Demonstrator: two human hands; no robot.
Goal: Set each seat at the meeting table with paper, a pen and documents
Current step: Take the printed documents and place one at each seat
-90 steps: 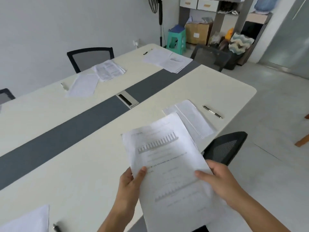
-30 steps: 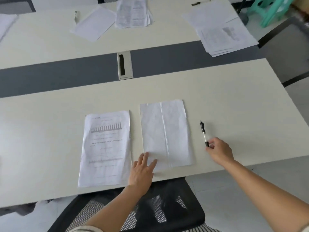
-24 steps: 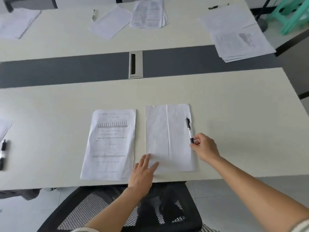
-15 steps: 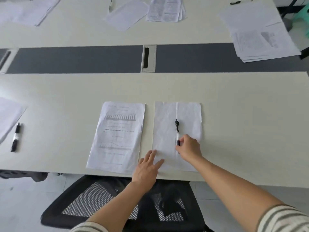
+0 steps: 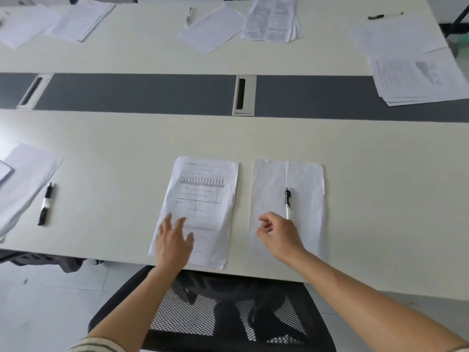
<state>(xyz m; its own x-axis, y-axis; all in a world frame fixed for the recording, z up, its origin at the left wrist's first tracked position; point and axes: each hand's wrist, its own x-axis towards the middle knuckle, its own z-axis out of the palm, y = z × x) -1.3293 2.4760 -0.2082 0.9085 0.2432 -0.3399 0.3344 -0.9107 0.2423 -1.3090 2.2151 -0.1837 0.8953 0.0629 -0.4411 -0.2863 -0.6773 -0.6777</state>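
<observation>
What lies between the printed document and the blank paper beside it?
Only a narrow bare strip of table, shown in the head view.

One wide-angle view, worn on the person's head, looks forward and steeply down, squarely across the desk (image 5: 101,138) from its near long edge. It sits close above the left hand (image 5: 175,240) and right hand (image 5: 279,232); both forearms enter from the bottom edge, over the mesh chair (image 5: 177,313). The grey centre strip (image 5: 139,94) runs level across the upper frame, the far edge reaching the top.
</observation>
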